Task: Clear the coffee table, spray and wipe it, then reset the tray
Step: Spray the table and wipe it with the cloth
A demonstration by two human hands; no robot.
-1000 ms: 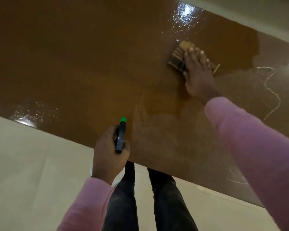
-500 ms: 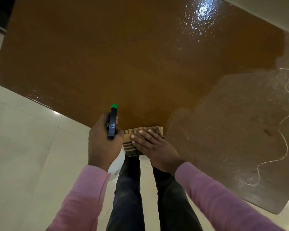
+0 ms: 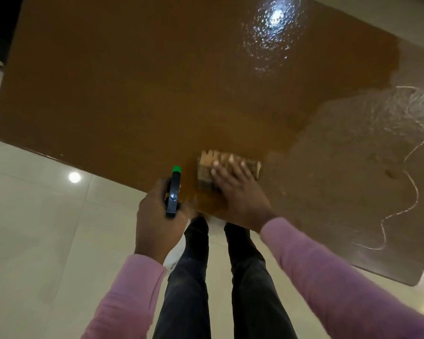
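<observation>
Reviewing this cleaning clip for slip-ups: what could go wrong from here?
The right hand presses the cloth close to the near edge of the coffee table; a pull toward the body might drag it off. Droplets glisten at the far side and could be missed. The left hand grips the spray bottle beside the cloth, so they may bump.

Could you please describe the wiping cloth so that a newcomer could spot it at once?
Find the big glossy brown coffee table and follow its near edge to the person's legs. There the right hand presses flat on a folded cloth, beside the spray bottle held in the left hand. It alone is striped tan and brown.
</observation>
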